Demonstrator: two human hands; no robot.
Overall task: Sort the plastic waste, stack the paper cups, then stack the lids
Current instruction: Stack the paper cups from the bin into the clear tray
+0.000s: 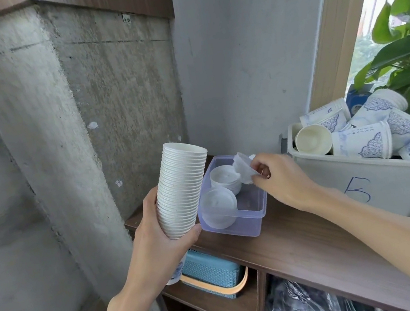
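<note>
1. Black plastic sheeting (299, 305), at 5 o'clock of the view. Crumpled in the lower right compartment of the shelf unit.
2. Blue woven basket (209, 271), at 6 o'clock. It has a tan handle and sits in the left compartment, under the top board.
3. Left hand (157, 234), at 7 o'clock of centre. Fingers and thumb are wrapped round the lower part of the cup stack.
4. Cup stack (182, 189). Many white paper cups are nested mouth up, tilted with the top toward 1 o'clock. The stack is held in the air just left of the lilac tub.
5. Wooden top board (307, 241). It runs from centre toward 4 o'clock and bears items 6 and 9.
6. Lilac tub (237, 227), translucent, at 6 o'clock of centre. Inside it a flat clear lid (217, 206) leans at the near left, with a small pile of white lids (225, 177) behind it.
7. Right hand (281, 180). Thumb and forefinger are pinched on item 8; the other fingers are curled.
8. Clear plastic lid (244, 167), tilted, above the tub's far right corner.
9. White bin (338, 181), at 3 o'clock, with a blue handwritten mark. It is heaped with loose blue-patterned paper cups (361, 142) lying on their sides.
10. Blue carton (356, 101) and green leafy plant (408, 48), at 2 o'clock behind the bin, by the window.
11. Concrete pillar (82, 108), at 10 o'clock.
</note>
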